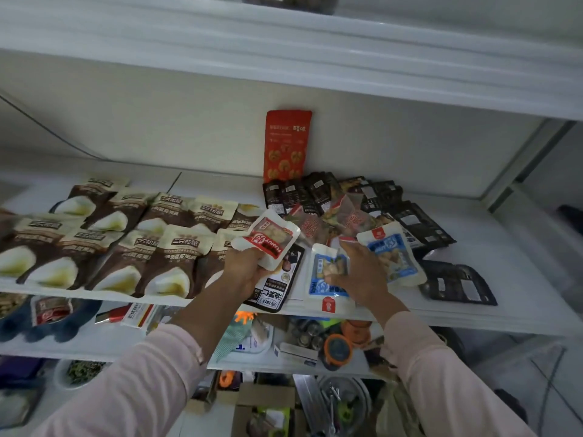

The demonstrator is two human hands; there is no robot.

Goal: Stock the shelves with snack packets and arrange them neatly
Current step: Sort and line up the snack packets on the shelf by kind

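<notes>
**Sorting the loose pile at the right of the shelf**

The left hand (243,269) curls its fingers and thumb round the lower end of a white-and-red peanut packet (266,242). It holds the packet lifted and tilted above the shelf (504,279), clear of the stock below, probably so it can be carried to its own group. The right hand (359,272) lies on a blue-and-white packet (326,288) near the front edge. Its fingers are fairly straight and spread across the clear window, pressing rather than pinching as far as the view shows. This seems meant to steady the packet or slide it square.

A second blue-and-white packet (391,257) lies just beside it, askew. A black-and-white packet (277,291) sits partly under the left hand and overhangs the front edge.

The brown-and-cream packets (176,257) on the left already stand in two overlapping rows, leaning back like shingles so their printed faces show. The black packets (315,190) behind are heaped loosely and not yet ordered. A tall red pouch (287,143) stands upright against the back wall.

All of these are flat, glossy film pouches with crimped seams. They look slippery and pliant, so they will likely slide when stacked.
</notes>
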